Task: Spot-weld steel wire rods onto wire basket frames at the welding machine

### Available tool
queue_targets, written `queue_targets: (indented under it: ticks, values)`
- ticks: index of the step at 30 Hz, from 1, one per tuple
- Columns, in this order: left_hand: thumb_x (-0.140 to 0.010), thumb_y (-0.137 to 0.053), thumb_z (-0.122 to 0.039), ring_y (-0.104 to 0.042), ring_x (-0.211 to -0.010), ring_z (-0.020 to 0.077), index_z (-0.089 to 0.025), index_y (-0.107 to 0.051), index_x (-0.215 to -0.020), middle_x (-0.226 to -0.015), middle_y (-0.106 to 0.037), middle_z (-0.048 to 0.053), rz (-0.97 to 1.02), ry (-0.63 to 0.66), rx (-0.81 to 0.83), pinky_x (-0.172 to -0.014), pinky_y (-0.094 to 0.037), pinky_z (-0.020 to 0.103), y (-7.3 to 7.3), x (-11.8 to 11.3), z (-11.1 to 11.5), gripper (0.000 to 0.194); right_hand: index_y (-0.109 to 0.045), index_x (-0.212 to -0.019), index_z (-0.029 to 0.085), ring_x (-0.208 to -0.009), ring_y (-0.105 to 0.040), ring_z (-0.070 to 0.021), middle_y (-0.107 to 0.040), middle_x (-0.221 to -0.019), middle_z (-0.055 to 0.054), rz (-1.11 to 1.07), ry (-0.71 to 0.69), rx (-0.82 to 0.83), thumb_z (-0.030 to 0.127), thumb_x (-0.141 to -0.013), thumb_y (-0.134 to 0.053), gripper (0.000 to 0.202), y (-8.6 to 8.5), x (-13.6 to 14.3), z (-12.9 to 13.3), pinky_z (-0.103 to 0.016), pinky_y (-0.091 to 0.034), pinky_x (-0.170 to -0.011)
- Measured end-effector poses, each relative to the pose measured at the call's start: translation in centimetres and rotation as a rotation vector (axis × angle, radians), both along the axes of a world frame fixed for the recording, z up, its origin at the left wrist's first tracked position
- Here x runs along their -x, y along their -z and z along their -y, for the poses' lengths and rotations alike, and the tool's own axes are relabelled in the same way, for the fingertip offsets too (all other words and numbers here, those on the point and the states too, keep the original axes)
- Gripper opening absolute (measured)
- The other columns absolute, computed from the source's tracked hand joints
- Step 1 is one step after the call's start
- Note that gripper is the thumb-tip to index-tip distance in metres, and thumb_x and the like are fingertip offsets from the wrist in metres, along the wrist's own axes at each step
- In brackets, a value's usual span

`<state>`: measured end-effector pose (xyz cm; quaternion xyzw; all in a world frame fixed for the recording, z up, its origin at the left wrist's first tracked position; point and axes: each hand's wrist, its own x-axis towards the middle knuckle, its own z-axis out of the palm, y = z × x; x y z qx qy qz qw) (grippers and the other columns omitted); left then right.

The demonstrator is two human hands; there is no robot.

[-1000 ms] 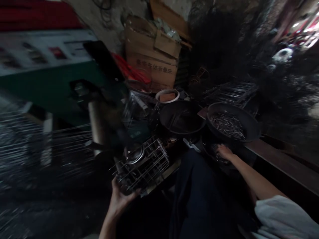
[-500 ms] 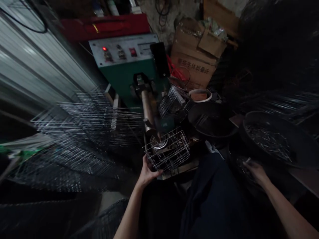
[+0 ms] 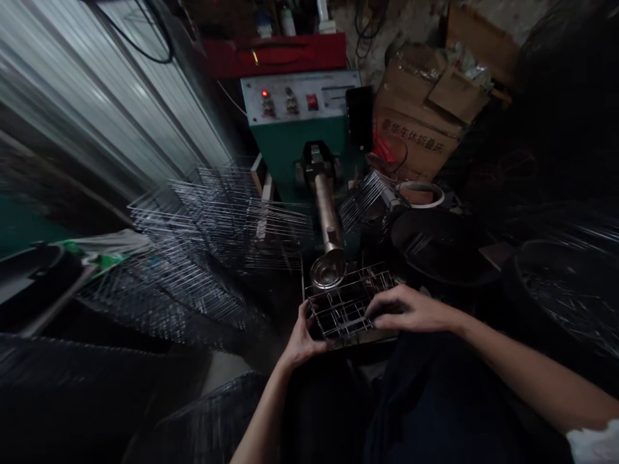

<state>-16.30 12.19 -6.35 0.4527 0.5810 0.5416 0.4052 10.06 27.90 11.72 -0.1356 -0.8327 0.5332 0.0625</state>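
Note:
A small wire basket (image 3: 343,309) of thin metal rods sits tilted in front of me, below the end of a machine's metal arm (image 3: 327,216). My left hand (image 3: 305,338) grips its left front corner, thumb along the near edge and fingers round the side. At the basket's right front, my right hand (image 3: 411,309) has its fingers curled towards the thumb. What those fingers hold, if anything, is too dark to make out. A round metal disc-like part (image 3: 327,272) shows under the arm's tip, at the basket's far side.
The green machine (image 3: 275,145) carries a panel with a lit red lamp (image 3: 264,94). A phone (image 3: 359,117) leans against it. Stacked wire grids (image 3: 203,225) crowd the left. On the right are a dark round pan (image 3: 440,248) and a bin (image 3: 527,251) of loose metal pieces. A cardboard box (image 3: 411,129) stands behind.
My right hand has moved left from the bin area to the basket's right front. My left hand stays on the basket. The whole view has shifted, with the machine now further right.

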Motion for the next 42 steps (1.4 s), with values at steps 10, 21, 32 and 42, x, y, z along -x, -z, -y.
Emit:
queue_targets:
  ticks: [10,21,32,42]
  values:
    - [-0.054,-0.093,-0.03,-0.05,-0.13,0.0374,-0.032,-0.022,-0.143,-0.147,-0.034,0.014,0.045,-0.012,-0.024,-0.108,-0.045,0.059,0.1,0.7,0.5,0.114,-0.062,-0.129,0.008,-0.105,-0.061,-0.0289,-0.071,-0.113,-0.016,0.057,-0.046,-1.087,0.009,-0.095,-0.053,0.035,6.1,4.0,2.5,-0.043,-0.054,-0.092]
    - [-0.055,-0.091,-0.029,-0.05,-0.131,0.0386,-0.03,-0.02,-0.145,-0.147,-0.035,0.016,-0.014,-0.043,-0.032,-0.11,-0.042,0.062,0.1,1.0,-0.1,0.114,-0.065,-0.127,0.018,-0.101,-0.063,-0.024,-0.073,-0.115,-0.01,-0.044,0.061,-0.987,0.019,-0.101,-0.05,0.03,6.6,3.6,1.8,-0.042,-0.049,-0.092]
    - [-0.056,-0.092,-0.03,-0.054,-0.128,0.0378,-0.029,-0.024,-0.142,-0.146,-0.039,0.016,0.021,-0.077,-0.028,-0.108,-0.044,0.061,0.4,0.9,-0.8,0.11,-0.065,-0.118,0.02,-0.099,-0.06,-0.0232,-0.07,-0.106,-0.009,-0.078,0.077,-0.893,0.021,-0.102,-0.05,0.022,6.3,4.5,0.6,-0.038,-0.046,-0.088]
    - [-0.057,-0.09,-0.03,-0.06,-0.12,0.0351,-0.031,-0.025,-0.141,-0.138,-0.047,0.013,0.028,-0.104,0.001,-0.103,-0.049,0.059,-1.3,2.7,-2.8,0.107,-0.064,-0.096,0.018,-0.089,-0.053,-0.0227,-0.061,-0.095,-0.009,-0.151,0.256,-0.998,0.033,-0.1,-0.056,0.017,7.1,6.7,-1.7,-0.035,-0.045,-0.084]
